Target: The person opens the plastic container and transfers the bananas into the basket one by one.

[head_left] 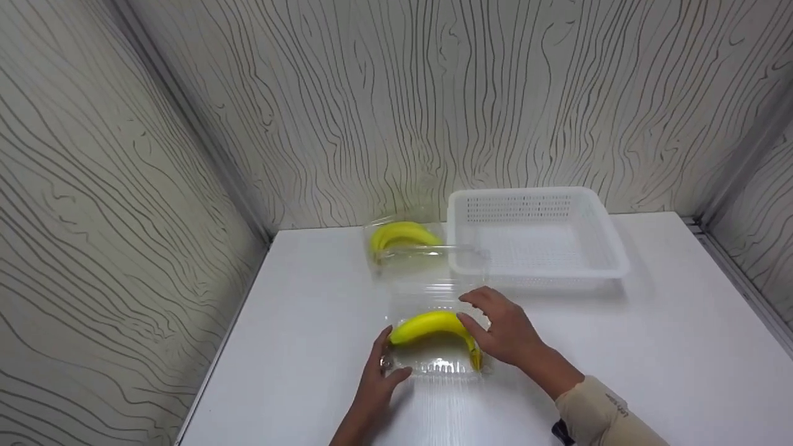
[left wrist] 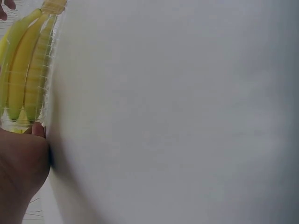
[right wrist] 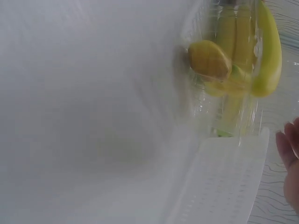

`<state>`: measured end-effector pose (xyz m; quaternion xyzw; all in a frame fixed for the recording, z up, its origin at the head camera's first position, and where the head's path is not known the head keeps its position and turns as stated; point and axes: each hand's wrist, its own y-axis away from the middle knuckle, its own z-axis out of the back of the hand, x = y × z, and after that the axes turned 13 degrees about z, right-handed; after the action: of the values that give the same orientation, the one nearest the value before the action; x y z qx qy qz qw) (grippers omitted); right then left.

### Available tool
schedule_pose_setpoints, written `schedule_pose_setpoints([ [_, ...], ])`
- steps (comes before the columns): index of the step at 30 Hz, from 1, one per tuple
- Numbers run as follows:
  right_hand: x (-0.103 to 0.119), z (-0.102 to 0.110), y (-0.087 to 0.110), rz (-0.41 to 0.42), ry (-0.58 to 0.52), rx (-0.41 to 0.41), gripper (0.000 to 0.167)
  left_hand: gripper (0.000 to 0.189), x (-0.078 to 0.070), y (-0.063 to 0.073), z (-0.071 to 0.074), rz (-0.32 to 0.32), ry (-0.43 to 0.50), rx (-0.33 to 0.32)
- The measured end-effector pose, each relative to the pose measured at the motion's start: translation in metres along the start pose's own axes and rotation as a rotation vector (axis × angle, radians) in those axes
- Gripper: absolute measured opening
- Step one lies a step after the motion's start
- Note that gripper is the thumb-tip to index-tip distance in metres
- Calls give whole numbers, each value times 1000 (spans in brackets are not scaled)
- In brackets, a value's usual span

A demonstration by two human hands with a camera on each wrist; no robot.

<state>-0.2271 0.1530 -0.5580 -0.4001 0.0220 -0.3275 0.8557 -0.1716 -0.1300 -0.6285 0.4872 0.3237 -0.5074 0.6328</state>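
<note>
One bright yellow banana (head_left: 432,323) lies curved in a clear plastic clamshell box (head_left: 437,367), whose lid (head_left: 427,266) is raised at the back. My left hand (head_left: 376,378) rests at the box's left end, forefinger along the side and thumb spread by the front corner. Over the right end, my right hand (head_left: 509,328) is held with fingers apart and thumb tip right at the banana; it grips nothing. Through clear plastic, several bananas (left wrist: 21,70) show in the left wrist view. The right wrist view has bananas (right wrist: 268,56) beside the right hand (right wrist: 292,163).
Behind the raised lid, a second clear box (head_left: 370,232) with bananas (head_left: 406,232) stands against the patterned wall (head_left: 396,111). A white perforated basket (head_left: 610,248) is at the back right of the white table (head_left: 297,322).
</note>
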Motion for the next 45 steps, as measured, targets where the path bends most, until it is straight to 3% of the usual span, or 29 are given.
schedule_pose_setpoints([
  [8,9,-9,-9,-27,-17,317,47,91,1,-1,0,-8,2,7],
  [17,12,-22,-12,-116,-72,485,59,93,-2,1,-2,37,6,2],
  [22,12,-28,-10,-219,-163,509,61,92,-2,0,-1,30,3,-2],
  [28,11,-33,-8,-282,-175,535,62,91,-2,0,1,15,7,7],
  [39,11,-41,-7,-187,-46,473,48,91,0,-1,0,19,16,10],
  [45,10,-44,-5,-170,-38,456,45,92,1,-1,-1,24,9,2],
])
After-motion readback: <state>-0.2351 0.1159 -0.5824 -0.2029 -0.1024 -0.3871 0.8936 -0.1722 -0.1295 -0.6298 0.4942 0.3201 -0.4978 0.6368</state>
